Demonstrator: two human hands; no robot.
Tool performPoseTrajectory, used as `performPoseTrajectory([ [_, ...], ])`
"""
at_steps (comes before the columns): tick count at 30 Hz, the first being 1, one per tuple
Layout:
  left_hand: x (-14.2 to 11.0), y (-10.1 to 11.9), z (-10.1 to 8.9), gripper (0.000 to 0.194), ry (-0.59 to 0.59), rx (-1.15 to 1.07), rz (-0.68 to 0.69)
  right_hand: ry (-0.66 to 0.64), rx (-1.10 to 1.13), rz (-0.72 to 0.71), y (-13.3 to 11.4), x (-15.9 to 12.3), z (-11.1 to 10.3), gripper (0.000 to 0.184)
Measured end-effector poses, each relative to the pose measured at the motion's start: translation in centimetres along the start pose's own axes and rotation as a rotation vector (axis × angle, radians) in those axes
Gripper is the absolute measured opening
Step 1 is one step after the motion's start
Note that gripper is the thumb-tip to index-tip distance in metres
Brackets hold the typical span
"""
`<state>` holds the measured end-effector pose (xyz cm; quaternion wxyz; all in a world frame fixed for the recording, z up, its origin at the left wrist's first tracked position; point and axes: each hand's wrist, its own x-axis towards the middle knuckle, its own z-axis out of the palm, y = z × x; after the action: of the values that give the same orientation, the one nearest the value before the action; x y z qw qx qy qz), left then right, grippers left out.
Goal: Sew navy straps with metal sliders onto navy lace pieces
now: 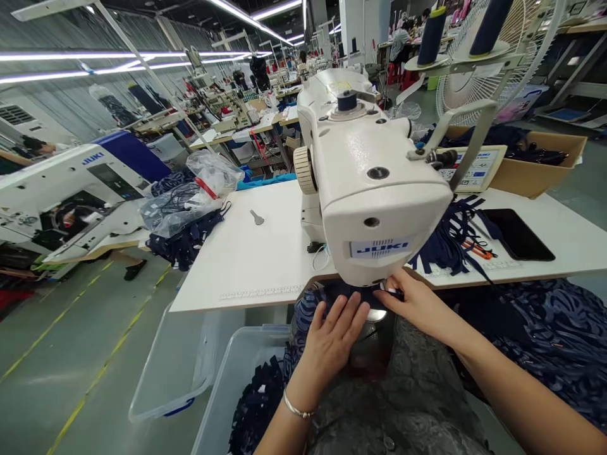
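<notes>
A white Juki sewing machine (365,177) stands on a white table (251,253) right in front of me. Dark navy lace fabric (322,297) lies under its head. My left hand (332,338), a bracelet on its wrist, rests flat on that fabric with the fingers stretched out. My right hand (412,300) reaches under the machine head, fingertips pinched on the navy fabric at the needle area, which the machine hides.
A clear plastic bin (227,379) with navy pieces sits below left. Navy straps (450,237), orange snips (478,249) and a black phone (516,234) lie on the table at right. A cardboard box (535,164), a fan (488,63), bagged fabric (190,202) and another machine (61,189) surround.
</notes>
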<state>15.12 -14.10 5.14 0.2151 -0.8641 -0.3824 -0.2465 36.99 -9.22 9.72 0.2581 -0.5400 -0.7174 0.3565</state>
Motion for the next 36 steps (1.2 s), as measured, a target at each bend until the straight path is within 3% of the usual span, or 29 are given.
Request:
performPoseTrajectory([
  [5,1.5,-0.6,-1.4,0.035,-0.071,-0.059,0.054,-0.024,0.02,-0.018,0.8,0.3,-0.2,0.022],
  [10,0.8,-1.2,-0.3,0.027,-0.046,0.008,-0.192,-0.039,0.018,-0.016,1.1,0.4,-0.3,0.024],
  [13,0.2,-0.8,0.3,0.031,0.046,0.043,-0.251,-0.052,0.018,-0.037,1.0,0.6,-0.4,0.025],
  [16,0.2,-0.1,0.3,0.042,0.112,0.077,-0.159,-0.067,0.021,-0.05,0.9,1.0,-0.6,0.025],
  [20,1.0,0.0,-0.3,0.048,-0.123,0.082,0.096,-0.079,0.045,-0.053,0.9,1.1,-0.8,0.025],
  [22,1.4,-0.2,-0.6,0.05,-0.203,0.047,0.154,-0.086,0.087,-0.077,1.0,0.7,-1.0,0.024],
  [27,1.4,0.1,-0.7,0.052,-0.218,-0.01,0.046,-0.13,0.113,-0.126,2.0,-0.6,-1.3,0.031],
  [32,1.1,0.7,-0.7,0.054,-0.189,0.008,-0.026,0.004,0.038,-0.238,2.9,-0.5,-0.4,0.037],
  [36,1.2,1.0,-0.7,0.052,-0.17,0.016,-0.062,0.007,0.014,-0.303,2.8,0.2,0.1,0.036],
])
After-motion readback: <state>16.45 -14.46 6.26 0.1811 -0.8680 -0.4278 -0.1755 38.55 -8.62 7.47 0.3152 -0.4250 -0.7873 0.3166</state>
